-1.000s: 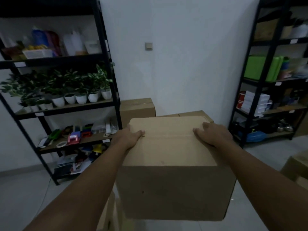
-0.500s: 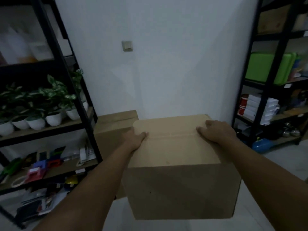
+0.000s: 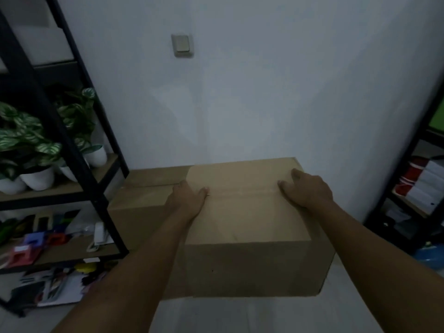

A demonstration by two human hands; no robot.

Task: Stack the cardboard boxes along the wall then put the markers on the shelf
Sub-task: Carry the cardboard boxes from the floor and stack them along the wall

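Against the wall at twelve o'clock, one cardboard box (image 3: 144, 200) already stood on the floor, and the carried box (image 3: 245, 227), plain brown with a taped top seam, was held just to its right, so stacking seemed underway, with the markers judged still to come. The left hand (image 3: 186, 203) and right hand (image 3: 305, 191) pressed its top edges, fingers spread and curling over.
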